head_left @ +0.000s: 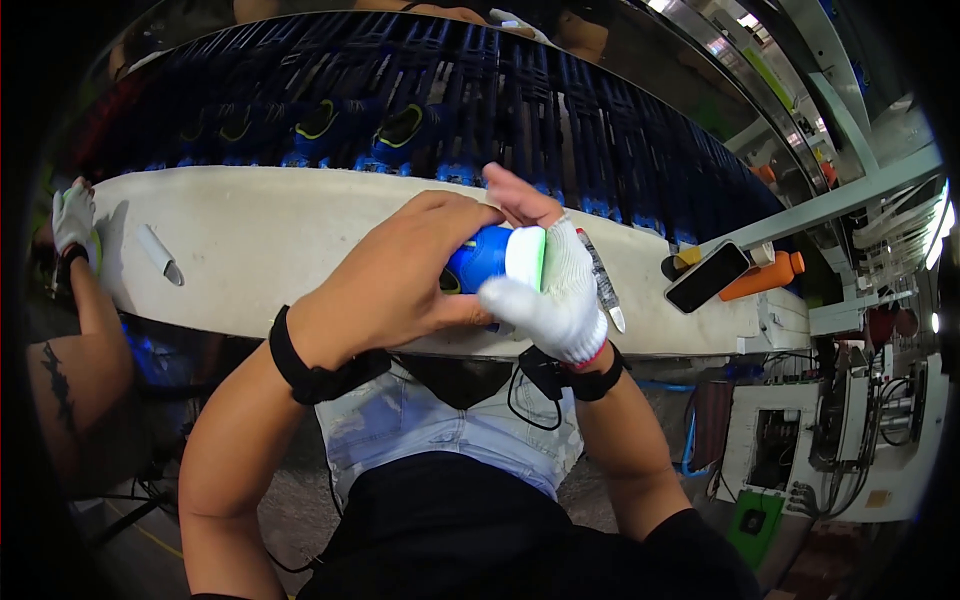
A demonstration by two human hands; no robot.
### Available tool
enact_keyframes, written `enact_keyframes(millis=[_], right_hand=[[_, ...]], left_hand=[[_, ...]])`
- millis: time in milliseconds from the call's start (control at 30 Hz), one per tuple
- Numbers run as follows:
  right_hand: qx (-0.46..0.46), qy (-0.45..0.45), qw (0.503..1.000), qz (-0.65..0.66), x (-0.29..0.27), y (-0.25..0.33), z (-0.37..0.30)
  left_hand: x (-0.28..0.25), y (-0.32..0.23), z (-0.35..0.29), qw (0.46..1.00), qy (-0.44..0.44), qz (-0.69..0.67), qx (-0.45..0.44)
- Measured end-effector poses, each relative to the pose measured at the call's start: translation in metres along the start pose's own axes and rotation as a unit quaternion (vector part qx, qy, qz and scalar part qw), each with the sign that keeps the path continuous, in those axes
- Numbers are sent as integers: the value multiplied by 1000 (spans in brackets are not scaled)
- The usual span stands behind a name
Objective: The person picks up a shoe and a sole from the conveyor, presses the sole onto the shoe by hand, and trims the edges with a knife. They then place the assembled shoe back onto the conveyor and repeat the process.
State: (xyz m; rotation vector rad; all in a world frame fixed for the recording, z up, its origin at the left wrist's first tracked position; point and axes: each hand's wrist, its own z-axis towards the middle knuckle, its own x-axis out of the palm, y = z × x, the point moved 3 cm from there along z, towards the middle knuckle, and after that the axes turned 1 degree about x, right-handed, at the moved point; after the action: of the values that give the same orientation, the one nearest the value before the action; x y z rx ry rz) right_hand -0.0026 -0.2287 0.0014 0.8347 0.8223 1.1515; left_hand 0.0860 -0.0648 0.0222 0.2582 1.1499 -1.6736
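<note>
A blue shoe [482, 257] with a white sole edged in bright green is held just above the near side of the pale worktable, its sole turned to the right. My bare left hand [395, 265] wraps round the upper, the thumb below and the fingers over the top; much of the shoe is hidden behind it. Against the sole rests my right hand [558, 290], in a white glove that leaves fingertips bare. Its thumb laps over the lower sole, and its fingers stretch upward past the shoe. Beside that hand lies a slim grey tube [600, 280] with a red end and white tip.
Several blue shoes [405, 128] stand on the dark rack conveyor [480, 90] beyond the table [250, 215]. A phone [707, 278] and an orange bottle [765, 277] lie right; a curved white piece [160, 255] lies left. Another person's gloved hand [73, 215] is far left.
</note>
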Motion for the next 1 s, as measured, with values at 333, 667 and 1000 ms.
enact_keyframes(millis=[333, 667, 1000], right_hand=[[9, -179, 968, 178, -1, -30, 0], [12, -203, 921, 331, 2, -54, 23], [98, -84, 982, 137, -21, -40, 24]], left_hand=[[12, 13, 15, 985, 101, -69, -124], [8, 40, -6, 973, 35, -104, -202], [13, 21, 41, 976, 143, 7, -164]])
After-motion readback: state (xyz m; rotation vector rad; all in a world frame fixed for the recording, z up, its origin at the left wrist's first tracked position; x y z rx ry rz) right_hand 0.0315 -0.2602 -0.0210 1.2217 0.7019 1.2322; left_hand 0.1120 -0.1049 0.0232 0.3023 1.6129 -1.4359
